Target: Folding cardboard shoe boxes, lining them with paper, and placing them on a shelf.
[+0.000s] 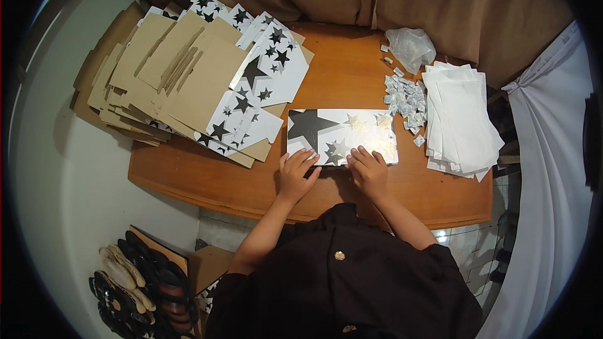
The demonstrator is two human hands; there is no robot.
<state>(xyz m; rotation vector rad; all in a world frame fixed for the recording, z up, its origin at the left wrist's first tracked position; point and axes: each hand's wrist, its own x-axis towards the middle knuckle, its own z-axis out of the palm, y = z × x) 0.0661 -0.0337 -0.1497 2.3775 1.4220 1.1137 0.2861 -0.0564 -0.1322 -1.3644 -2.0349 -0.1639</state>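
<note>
A flat star-printed box (342,136) lies on the wooden tabletop (352,75), near its front edge and right in front of the person. The box is a white rectangle, long side running left to right, with one big black star filling its left end, smaller grey and black stars along its near edge, and pale gold, glittery stars toward its right end. The left hand (296,173) lies flat with fingers spread, fingertips pressing on the near edge of the box below the big black star; it grips nothing. The right hand (369,169) rests the same way, open and palm down, fingers on the near edge under the gold stars. Left of the box is a fanned heap of flattened cardboard blanks (188,75). Right of the box lie small silvery sachets (405,97) and, beyond them, a stack of white sheets (461,119).
</note>
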